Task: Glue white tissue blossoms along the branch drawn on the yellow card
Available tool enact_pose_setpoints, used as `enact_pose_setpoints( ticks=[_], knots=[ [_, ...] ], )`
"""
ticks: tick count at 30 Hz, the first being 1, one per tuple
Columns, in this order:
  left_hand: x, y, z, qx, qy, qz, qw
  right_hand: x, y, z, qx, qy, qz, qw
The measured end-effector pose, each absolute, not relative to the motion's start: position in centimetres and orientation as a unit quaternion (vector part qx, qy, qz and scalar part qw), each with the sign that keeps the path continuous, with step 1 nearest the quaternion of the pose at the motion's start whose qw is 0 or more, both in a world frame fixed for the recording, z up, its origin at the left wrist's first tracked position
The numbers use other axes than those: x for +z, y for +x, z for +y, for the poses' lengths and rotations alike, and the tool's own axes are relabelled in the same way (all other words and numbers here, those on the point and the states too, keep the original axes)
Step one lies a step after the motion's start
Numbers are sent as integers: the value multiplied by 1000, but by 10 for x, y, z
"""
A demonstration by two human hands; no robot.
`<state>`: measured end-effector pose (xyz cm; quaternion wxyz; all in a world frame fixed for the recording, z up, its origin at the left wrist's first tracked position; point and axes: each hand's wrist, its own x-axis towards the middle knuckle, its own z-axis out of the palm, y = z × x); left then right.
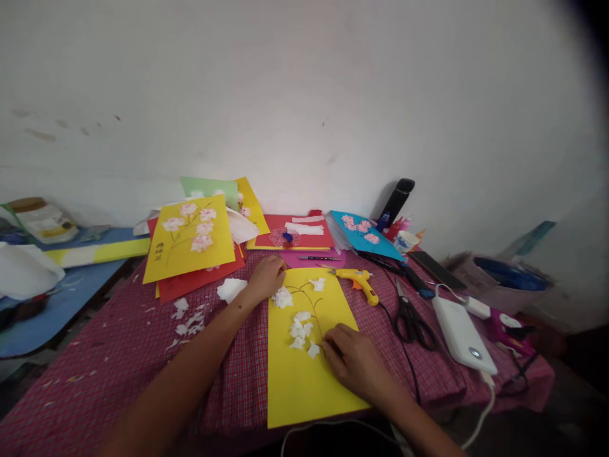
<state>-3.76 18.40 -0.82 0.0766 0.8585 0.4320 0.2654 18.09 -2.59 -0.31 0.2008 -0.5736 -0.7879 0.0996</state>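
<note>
- Yellow sheet (304,374) lies flat on the checked red cloth (118,355), right in front of the person, one short edge at the near table edge.
- On it, a thin drawn branch (311,301) with white paper blossoms (299,327) stuck along it, and one more blossom (282,297) at the sheet's upper left corner.
- Left hand (266,277) is curled loosely, knuckles up, resting at that corner and touching the blossom there; whether it grips anything, I cannot tell.
- Right hand (354,362) lies on the sheet's right side, fingers bent together, tips pressed down just beside the lowest blossom.
- Yellow glue gun (359,279) lies just beyond the sheet's top right corner, cord trailing off right.
- Black scissors (412,317) sit to the right, with a white power bank (461,333) beside them.
- White paper scraps (188,317) are scattered left of the sheet.
- Further back, a finished yellow card (190,238) with pink flowers rests on red paper, and a blue card (364,231) leans near the wall.
</note>
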Motion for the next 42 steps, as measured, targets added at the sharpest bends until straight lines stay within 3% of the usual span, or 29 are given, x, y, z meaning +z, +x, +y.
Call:
enact_pose_setpoints(
  ticks=[15,22,42],
  knots=[
    [6,-49,175,303,831,450,121,5,192,-46,105,-574,-768,264],
    [9,-57,177,338,786,479,197,1,219,-59,75,-594,-739,308],
    [8,-70,175,476,620,424,457,-17,227,-25,41,-624,-711,321]
  ],
)
